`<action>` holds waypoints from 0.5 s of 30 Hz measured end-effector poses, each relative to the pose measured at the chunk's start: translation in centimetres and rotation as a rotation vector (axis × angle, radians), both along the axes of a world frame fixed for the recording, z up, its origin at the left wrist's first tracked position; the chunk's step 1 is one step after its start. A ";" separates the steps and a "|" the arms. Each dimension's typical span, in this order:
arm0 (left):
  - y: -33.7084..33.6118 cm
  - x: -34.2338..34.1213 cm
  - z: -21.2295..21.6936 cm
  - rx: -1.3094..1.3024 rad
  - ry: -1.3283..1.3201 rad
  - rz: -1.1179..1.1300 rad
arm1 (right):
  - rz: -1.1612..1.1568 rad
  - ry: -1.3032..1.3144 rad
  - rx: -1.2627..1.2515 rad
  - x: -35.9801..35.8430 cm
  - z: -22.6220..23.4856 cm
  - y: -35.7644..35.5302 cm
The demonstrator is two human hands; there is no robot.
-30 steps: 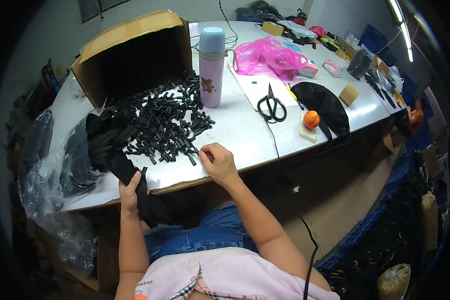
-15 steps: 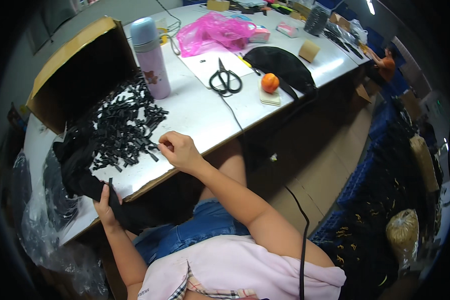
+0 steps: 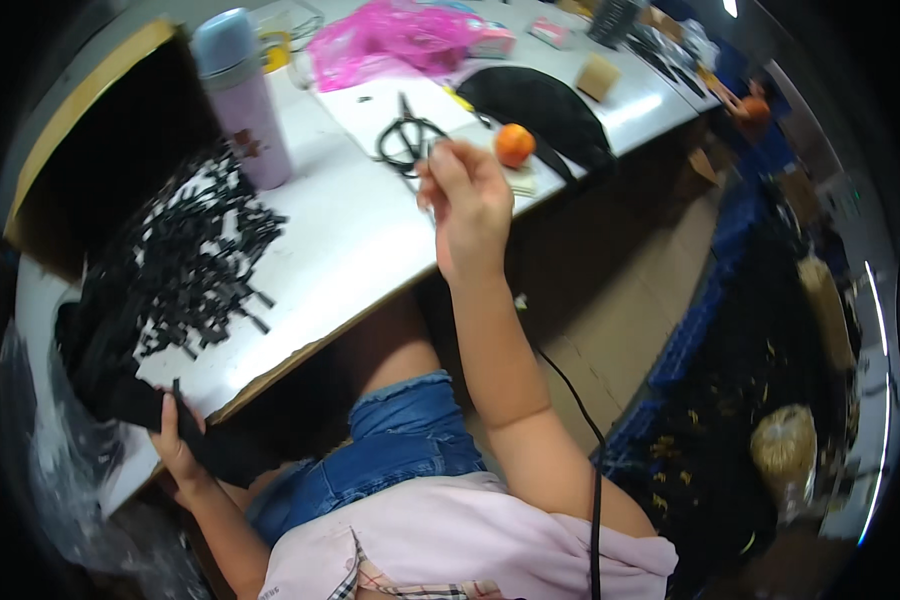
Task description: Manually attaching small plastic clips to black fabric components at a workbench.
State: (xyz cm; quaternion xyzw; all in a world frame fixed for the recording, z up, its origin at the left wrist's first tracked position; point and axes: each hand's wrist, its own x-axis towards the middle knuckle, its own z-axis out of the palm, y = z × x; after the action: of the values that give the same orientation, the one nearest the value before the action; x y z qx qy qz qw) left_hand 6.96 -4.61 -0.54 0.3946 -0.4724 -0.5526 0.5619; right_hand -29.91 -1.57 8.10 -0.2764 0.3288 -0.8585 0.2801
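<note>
My left hand (image 3: 178,440) grips black cloth (image 3: 232,455) at the table's front edge, and a narrow black strip sticks up beside its fingers. The cloth spreads left along the edge and hangs down toward my lap. My right hand (image 3: 470,205) is raised over the front edge, fingers drawn together; what is between them, if anything, cannot be made out. Just behind its fingertips appear black-handled scissors (image 3: 407,140), partly covered by the hand. A heap of short black pieces (image 3: 205,260) lies on the table (image 3: 335,245) to the left.
Behind the heap an open cardboard box (image 3: 45,140) stands beside a lilac flask (image 3: 250,120). Farther back is a pink plastic bag (image 3: 390,40). An orange fruit (image 3: 514,145) and a black curved cloth piece (image 3: 540,105) lie right. Another person (image 3: 755,110) sits far right.
My right hand has left the edge of the heap and moved right and up to the scissors. My left hand still holds the cloth. The whole view has shifted somewhat.
</note>
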 end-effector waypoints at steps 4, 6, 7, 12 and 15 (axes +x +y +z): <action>1.6 -3.7 1.9 0.198 -0.065 0.292 | 0.231 -0.097 0.202 4.8 -3.5 0.7; 2.4 -5.0 2.0 0.256 -0.045 0.226 | 0.341 -0.134 0.264 7.1 -4.4 1.0; 2.8 -5.2 2.5 0.287 -0.057 0.112 | 0.398 -0.143 0.289 8.1 -4.5 1.3; 3.4 -7.5 3.6 0.168 0.068 -0.050 | 0.691 -0.078 0.315 12.8 -4.6 1.1; 3.5 -7.6 3.3 0.108 0.065 -0.100 | 0.636 0.147 0.325 14.6 -5.1 0.9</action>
State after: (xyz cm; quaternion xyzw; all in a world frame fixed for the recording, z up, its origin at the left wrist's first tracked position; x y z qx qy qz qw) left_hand -0.69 -1.16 2.72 0.3820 -0.4424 -0.6172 0.5267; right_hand -15.33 -0.64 2.99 -0.3775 0.3779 -0.6429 0.5489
